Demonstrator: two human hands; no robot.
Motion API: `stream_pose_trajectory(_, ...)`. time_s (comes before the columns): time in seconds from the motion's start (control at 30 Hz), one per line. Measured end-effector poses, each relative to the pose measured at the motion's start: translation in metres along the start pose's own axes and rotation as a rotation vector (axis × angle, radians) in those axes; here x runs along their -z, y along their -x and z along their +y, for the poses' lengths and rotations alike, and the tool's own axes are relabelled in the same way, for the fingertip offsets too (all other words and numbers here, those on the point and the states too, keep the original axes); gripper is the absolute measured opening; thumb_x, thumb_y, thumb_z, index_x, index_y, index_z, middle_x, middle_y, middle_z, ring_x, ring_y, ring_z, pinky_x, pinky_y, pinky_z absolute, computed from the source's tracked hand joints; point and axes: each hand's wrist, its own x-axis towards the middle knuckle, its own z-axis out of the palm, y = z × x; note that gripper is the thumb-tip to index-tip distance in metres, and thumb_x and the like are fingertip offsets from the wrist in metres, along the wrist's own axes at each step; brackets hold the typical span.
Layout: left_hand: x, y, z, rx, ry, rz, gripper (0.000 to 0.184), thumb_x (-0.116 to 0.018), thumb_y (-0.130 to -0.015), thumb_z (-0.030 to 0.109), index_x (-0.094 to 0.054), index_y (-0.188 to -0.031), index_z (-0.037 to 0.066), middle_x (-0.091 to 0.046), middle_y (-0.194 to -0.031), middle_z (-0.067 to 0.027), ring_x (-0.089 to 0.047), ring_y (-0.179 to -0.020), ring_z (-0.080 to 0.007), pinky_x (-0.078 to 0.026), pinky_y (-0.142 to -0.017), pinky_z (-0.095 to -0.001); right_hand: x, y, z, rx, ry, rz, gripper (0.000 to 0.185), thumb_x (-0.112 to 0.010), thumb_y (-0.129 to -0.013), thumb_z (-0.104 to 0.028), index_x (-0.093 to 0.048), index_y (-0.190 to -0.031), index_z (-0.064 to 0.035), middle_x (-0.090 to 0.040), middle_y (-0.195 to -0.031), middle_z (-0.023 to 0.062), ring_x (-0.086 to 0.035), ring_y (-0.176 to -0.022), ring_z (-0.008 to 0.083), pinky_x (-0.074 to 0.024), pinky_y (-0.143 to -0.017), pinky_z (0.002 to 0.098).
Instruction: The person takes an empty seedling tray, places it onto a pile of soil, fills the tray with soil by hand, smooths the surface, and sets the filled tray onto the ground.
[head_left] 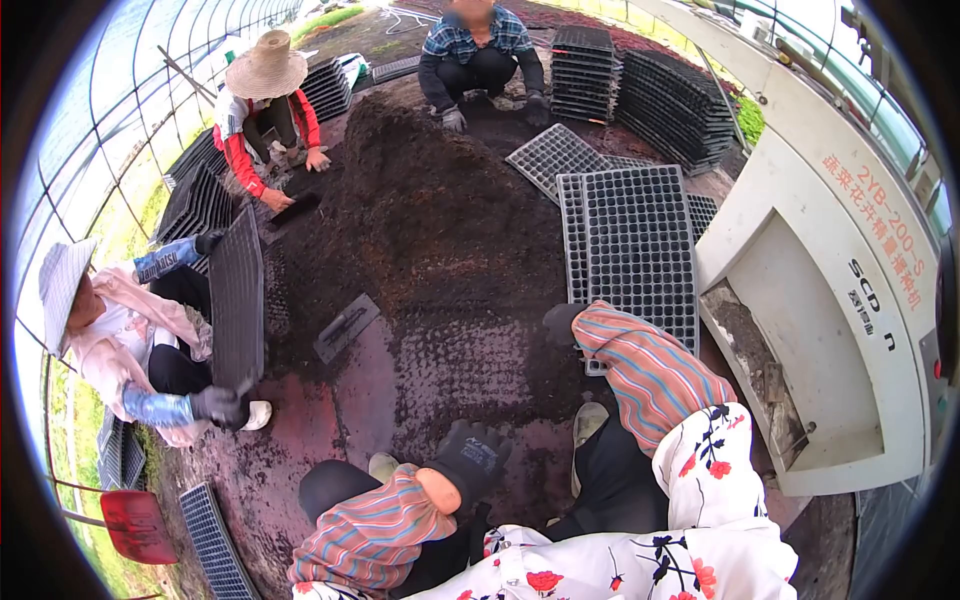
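Two overlapping seedling trays with empty cells lie to the right of the soil heap. My right hand, in a dark glove, is at the left edge of these trays; its fingers are too hidden to tell if it grips them. Low in the middle, my left hand, also gloved, is over the dark red floor, and its fingers are blurred. A flat trowel-like tool rests on the floor left of a patch of soil marked with small squares.
A co-worker at the left holds a dark tray upright. Two more people crouch behind the heap. Tray stacks stand at the back. A white machine fills the right side. A red scoop is lower left.
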Motion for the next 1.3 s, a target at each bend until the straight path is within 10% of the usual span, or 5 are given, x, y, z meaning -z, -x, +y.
stream_pose_trajectory(1.3, 0.000, -0.007, 0.005, -0.009, -0.084, -0.013, 0.036, -0.058, -0.077, 0.034, -0.056, -0.104, 0.010, -0.056, -0.095, -0.0099, -0.053, -0.091, -0.0257, -0.038, -0.075, -0.0403, 0.009, 0.009, -0.005, -0.035, -0.036, -0.003, 0.035, -0.061, -0.074, -0.034, -0.065, -0.089, -0.0026, -0.063, -0.090, 0.0177, -0.059, -0.089, 0.0360, -0.0474, -0.077, 0.0436)
